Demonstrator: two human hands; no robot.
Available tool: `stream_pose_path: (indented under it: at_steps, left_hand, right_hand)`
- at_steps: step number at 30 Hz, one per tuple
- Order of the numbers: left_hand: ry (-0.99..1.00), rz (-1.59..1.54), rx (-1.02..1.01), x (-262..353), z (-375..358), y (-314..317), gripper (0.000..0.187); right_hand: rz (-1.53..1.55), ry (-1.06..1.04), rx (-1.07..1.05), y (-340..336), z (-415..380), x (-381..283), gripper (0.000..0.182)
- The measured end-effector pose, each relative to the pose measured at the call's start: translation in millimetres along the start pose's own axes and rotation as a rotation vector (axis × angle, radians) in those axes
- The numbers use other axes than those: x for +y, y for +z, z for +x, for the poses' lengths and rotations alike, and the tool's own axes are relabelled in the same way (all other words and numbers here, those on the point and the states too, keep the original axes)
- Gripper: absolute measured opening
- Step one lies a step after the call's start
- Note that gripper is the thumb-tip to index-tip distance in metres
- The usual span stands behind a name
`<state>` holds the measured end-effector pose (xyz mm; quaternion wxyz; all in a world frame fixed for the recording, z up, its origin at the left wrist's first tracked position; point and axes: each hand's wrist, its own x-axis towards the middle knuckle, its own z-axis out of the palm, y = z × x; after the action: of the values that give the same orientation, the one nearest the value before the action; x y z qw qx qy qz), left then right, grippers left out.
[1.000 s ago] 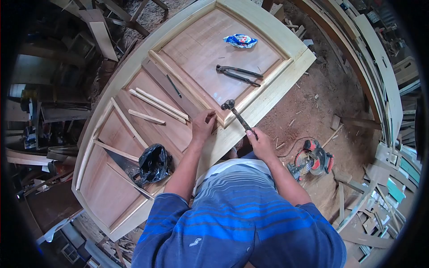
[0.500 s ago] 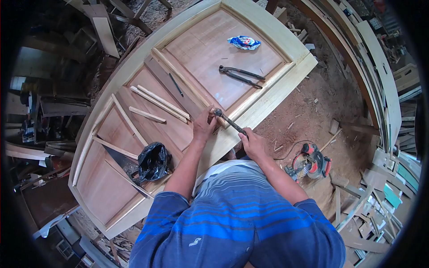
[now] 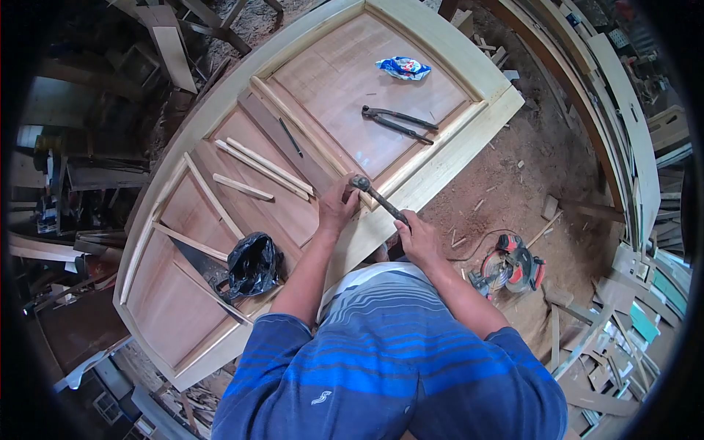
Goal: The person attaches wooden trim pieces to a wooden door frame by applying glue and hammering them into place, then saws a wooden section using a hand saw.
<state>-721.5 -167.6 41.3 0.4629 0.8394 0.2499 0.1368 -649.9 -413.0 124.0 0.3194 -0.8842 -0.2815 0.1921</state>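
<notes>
My right hand (image 3: pixel 421 236) is closed around the handle of a hammer (image 3: pixel 383 204). The hammer's head is over the inner edge of a pale wooden door panel (image 3: pixel 427 180), right beside the fingers of my left hand (image 3: pixel 337 208). Those fingers are pinched together low against the panel's moulding; whatever they hold is hidden or too small to name. Up the panel from my hands lie pincers (image 3: pixel 400 123) with dark handles. A pencil (image 3: pixel 290 138) rests on a brown crosspiece, and loose wooden strips (image 3: pixel 264 170) are left of my left hand.
A black plastic bag (image 3: pixel 253 265) sits on the panel near my left forearm, by a dark saw blade (image 3: pixel 192 258). A blue and white packet (image 3: pixel 403 68) lies at the far end. On the dirt floor at right stands a red power saw (image 3: pixel 510 264), with scrap wood around it.
The panel and its items appear shifted very slightly right in view. My hands and the hammer keep almost the same position, with the hammer's head still beside my left fingers.
</notes>
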Motion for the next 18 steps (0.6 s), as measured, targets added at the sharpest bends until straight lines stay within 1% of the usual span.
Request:
stream_pose_path:
  at_steps: [2,4,5,7,8,10,11,13,14,16,18]
  left_hand:
    - [0.046,0.019,0.030,-4,-2,2,0.054]
    - [0.126,0.057,0.075,-8,2,6,0.054]
    - [0.089,0.050,0.044,-11,3,7,0.054]
    - [0.000,0.038,-0.015,-7,1,2,0.054]
    - [-0.013,0.022,-0.018,-6,0,1,0.055]
    - [-0.035,-0.013,-0.030,0,-1,-2,0.055]
    - [-0.003,0.002,-0.015,0,0,-1,0.054]
    - [0.065,0.033,0.017,0,2,-1,0.053]
    - [0.048,0.031,-0.002,-1,6,-1,0.052]
    - [-0.004,0.032,-0.049,5,5,-8,0.051]
    - [0.077,0.093,-0.131,11,11,-20,0.049]
  right_hand:
    - [-0.001,-0.029,0.026,4,-3,7,0.033]
    - [-0.120,0.041,-0.066,2,2,7,0.032]
    - [-0.177,0.076,-0.112,2,5,7,0.031]
    - [-0.066,-0.007,-0.007,-1,1,2,0.030]
    - [-0.009,-0.046,0.042,-2,-2,0,0.030]
    - [-0.067,-0.036,0.008,2,-5,5,0.031]
    - [-0.099,-0.036,0.001,2,-2,8,0.031]
    - [-0.174,0.034,-0.092,1,3,11,0.032]
    - [-0.211,0.065,-0.138,0,8,12,0.033]
    - [-0.100,0.062,-0.049,-1,3,9,0.034]
    - [-0.036,0.104,0.004,-8,-1,5,0.035]
